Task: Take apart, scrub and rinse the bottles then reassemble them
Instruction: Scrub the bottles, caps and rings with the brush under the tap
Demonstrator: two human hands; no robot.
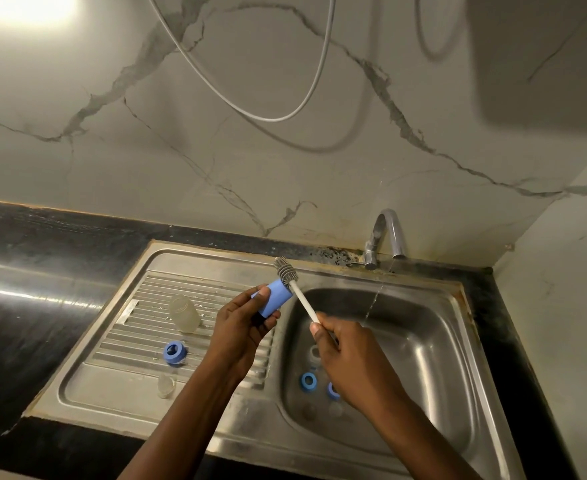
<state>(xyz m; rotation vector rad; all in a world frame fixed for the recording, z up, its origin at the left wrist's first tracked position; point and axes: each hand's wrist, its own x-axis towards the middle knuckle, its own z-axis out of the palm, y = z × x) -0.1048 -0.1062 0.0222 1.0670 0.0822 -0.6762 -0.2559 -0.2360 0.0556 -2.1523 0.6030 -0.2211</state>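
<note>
Hands meet over the seam between drainboard (122,327) and basin (423,341) in the head view, the only one we have. Our left hand (242,327) curls round a blue cap (273,299), thumb across its side, its long axis tilted up and away to the right. Our right hand (349,358) pinches the near end of the brush (299,296), whose white handle slants up-left, so the grey bristle head (284,269) sits just beyond the cap's far end. We cannot tell whether bristles touch it. We judge the next scrub turns on lining that handle up with the cap's axis; the right hand steers, the left only steadies.

A clear bottle body (184,313) and a blue ring (173,353) lie on the drainboard, well apart from the hands; more blue rings (307,381) lie in the basin below the right wrist. Open room lies right, toward the thin water stream (371,306) under the tap (387,233).
</note>
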